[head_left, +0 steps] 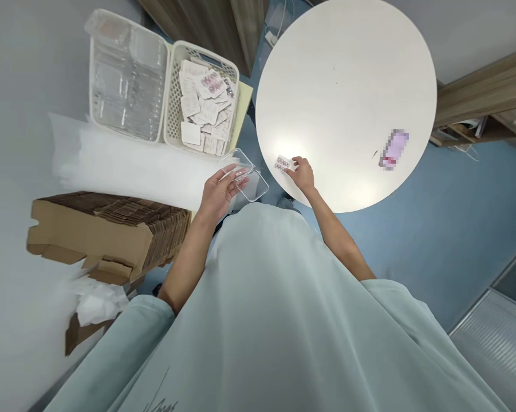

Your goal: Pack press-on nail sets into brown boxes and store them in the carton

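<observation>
Clear plastic, hinged and unfolded into two halves, makes up the case [253, 186] that my left hand [219, 191] grips by its edge, beside the round table. My right hand [303, 174] pinches a small white card with rows of pinkish-purple pieces [283, 163], over the table's near left edge. What the pieces are is too small to tell. Similar cards [206, 109] fill a white perforated basket [167, 123] ahead of my left hand. Stacked clear plastic cases [129, 86] fill another basket [91, 86] to its left.
The round white table [347, 86] carries a pixelated purple item [394, 150] on its right side. Folded brown cardboard boxes [111, 229] stand in a row at the left, below a white sheet [146, 171]. Crumpled white plastic [98, 300] lies nearer me.
</observation>
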`<state>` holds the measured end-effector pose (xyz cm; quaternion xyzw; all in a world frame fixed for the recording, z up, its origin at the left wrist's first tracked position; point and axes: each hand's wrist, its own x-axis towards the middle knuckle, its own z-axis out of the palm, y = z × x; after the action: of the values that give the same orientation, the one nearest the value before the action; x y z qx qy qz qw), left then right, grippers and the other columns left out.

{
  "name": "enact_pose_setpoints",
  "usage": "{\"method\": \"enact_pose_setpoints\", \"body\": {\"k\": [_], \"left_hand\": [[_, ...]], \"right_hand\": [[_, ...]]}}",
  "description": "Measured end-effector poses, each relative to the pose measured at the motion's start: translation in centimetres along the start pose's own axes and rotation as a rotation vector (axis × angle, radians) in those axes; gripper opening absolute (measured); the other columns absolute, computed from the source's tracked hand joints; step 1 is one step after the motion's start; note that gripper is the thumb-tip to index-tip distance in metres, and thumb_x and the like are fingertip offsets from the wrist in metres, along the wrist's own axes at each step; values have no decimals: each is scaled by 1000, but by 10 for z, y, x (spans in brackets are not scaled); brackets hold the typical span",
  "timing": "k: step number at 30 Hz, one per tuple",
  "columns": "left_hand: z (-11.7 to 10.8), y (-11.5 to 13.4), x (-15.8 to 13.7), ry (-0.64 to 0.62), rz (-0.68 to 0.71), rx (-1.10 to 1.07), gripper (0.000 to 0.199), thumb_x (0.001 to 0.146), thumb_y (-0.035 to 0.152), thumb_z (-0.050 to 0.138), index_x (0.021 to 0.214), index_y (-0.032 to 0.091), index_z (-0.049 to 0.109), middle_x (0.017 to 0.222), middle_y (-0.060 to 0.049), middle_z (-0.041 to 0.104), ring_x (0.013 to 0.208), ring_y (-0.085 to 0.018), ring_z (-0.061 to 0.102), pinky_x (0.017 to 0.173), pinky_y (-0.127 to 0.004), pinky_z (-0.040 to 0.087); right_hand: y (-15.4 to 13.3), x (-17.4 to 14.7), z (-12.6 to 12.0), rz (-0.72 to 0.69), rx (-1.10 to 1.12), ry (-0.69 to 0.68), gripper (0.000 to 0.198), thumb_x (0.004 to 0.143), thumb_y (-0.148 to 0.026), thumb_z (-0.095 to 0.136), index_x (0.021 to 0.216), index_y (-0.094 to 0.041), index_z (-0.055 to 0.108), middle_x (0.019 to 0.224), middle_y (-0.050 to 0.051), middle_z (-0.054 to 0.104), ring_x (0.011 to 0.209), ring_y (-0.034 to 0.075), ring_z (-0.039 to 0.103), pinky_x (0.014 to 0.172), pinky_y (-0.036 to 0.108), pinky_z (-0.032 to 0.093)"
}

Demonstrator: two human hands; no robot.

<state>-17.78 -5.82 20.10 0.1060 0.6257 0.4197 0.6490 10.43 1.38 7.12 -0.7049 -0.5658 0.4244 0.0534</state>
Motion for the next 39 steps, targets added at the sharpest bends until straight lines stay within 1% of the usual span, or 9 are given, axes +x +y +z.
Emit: {"method": "enact_pose_setpoints", "body": {"k": [4, 8, 12, 17, 20, 22, 28, 33, 39], "left_hand": [[-18, 1, -8, 15, -6, -24, 41, 99, 31, 87, 136, 18, 73, 145, -17, 82, 133, -30, 81, 127, -50, 60], [-26, 1, -13, 0, -17, -56, 44, 96, 30, 90, 135, 18, 74, 147, -17, 81, 139, -30, 78, 130, -50, 58], [-24, 1, -13, -22, -29, -78, 39, 96, 26, 90, 132, 17, 77, 149, -17, 81, 139, -29, 78, 131, -47, 57], [-10, 0, -5, -45, -22, -69, 26, 97, 21, 87, 122, 16, 82, 145, -14, 83, 133, -26, 80, 131, -44, 56], [5, -3, 1, -61, -28, -22, 15, 99, 22, 85, 113, 17, 84, 141, -14, 84, 137, -28, 79, 129, -44, 58], [17, -5, 4, -91, -38, 0, 12, 100, 23, 86, 109, 16, 83, 142, -16, 83, 138, -30, 78, 127, -46, 60], [58, -13, 6, -202, -79, 29, 20, 103, 28, 86, 118, 15, 81, 147, -19, 81, 130, -31, 82, 122, -51, 63], [87, -20, 6, -277, -90, 57, 34, 103, 36, 89, 126, 14, 79, 143, -21, 82, 133, -33, 81, 123, -53, 63], [106, -21, 3, -358, -92, 78, 34, 104, 38, 88, 126, 13, 80, 130, -20, 86, 133, -32, 81, 121, -47, 63]], "right_hand": [[3, 28, 22, 23, -214, -18, 57, 92, -34, 88, 143, -23, 64, 150, 16, 61, 135, 35, 67, 107, 49, 65], [3, 31, 30, 13, -302, -25, 47, 96, -29, 83, 137, -22, 61, 152, 16, 57, 140, 33, 63, 108, 45, 62], [8, 22, 30, 35, -262, -5, 42, 97, -27, 81, 132, -23, 58, 148, 14, 59, 129, 29, 69, 102, 38, 61], [19, 4, 23, 38, 3, 15, 26, 105, -29, 65, 128, -25, 52, 122, 8, 73, 103, 24, 71, 97, 39, 59], [22, -11, 8, -10, 222, 50, 27, 107, -40, 63, 128, -27, 52, 121, 6, 74, 85, 19, 70, 88, 37, 61], [20, -22, -9, -36, 344, 75, 32, 106, -48, 66, 128, -29, 52, 121, 4, 73, 75, 15, 69, 82, 35, 62], [7, -60, -75, -173, 541, 105, 53, 95, -69, 82, 124, -33, 56, 110, -1, 72, 70, 13, 67, 76, 33, 64], [-8, -89, -110, -306, 572, 34, 48, 96, -65, 86, 122, -33, 62, 108, -1, 71, 73, 14, 67, 74, 33, 64], [-18, -109, -119, -400, 398, -91, 35, 101, -54, 81, 123, -31, 67, 109, 0, 73, 80, 17, 69, 76, 34, 60]]}}
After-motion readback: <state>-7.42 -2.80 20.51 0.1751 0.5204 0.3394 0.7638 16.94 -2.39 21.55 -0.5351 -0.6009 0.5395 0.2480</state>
